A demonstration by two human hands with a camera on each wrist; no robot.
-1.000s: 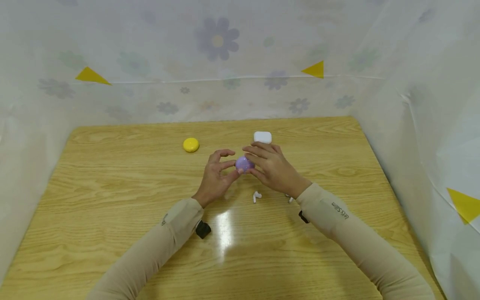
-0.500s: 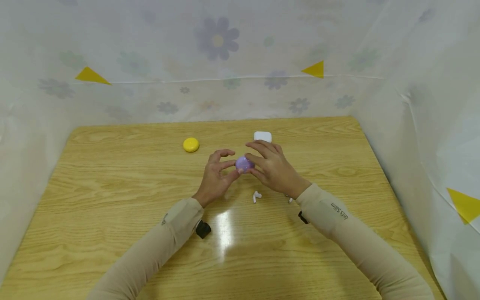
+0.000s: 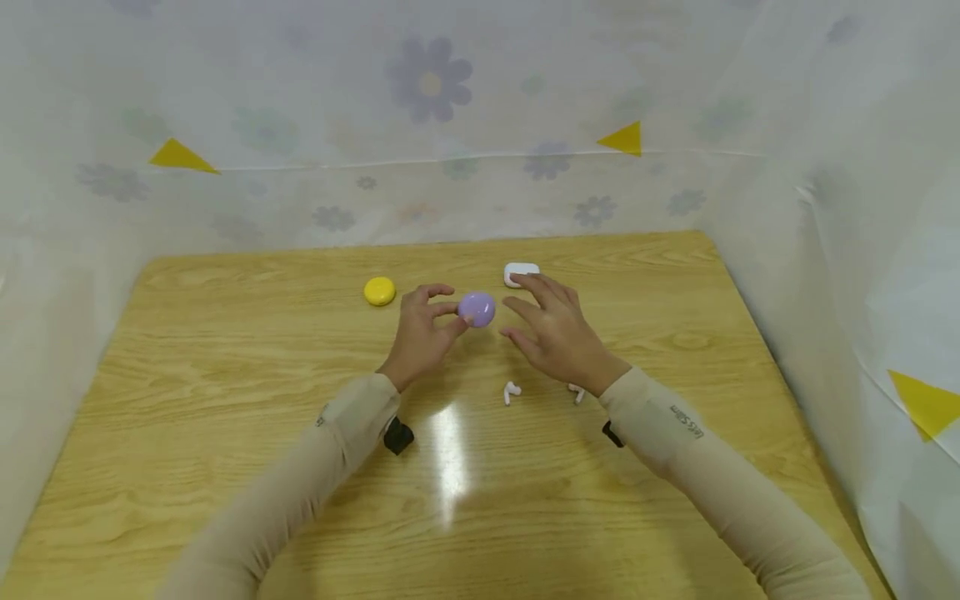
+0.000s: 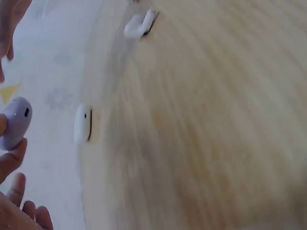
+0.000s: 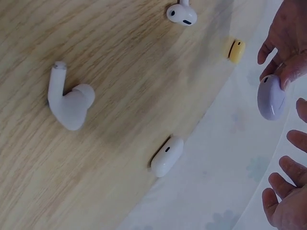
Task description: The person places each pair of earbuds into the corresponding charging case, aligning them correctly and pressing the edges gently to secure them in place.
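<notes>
- Nearer the person than the fingers lay two glossy white stemmed earbuds (image 3: 512, 393).
- The left hand (image 3: 422, 337) had it: thumb and finger pinched the glossy lilac rounded case (image 3: 478, 308)!
- The right hand (image 3: 558, 337), fingers parted and bare, hung just beside it.
- Left of the left fingers sat a glossy yellow round case (image 3: 379, 291).
- Behind the right fingertips, partly hidden, was a white rounded-rectangular case (image 3: 519, 267).

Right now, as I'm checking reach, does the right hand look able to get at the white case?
Probably yes: the right hand holds nothing, it partly overlaps the white case in the head view, and nothing shows between them.
</notes>
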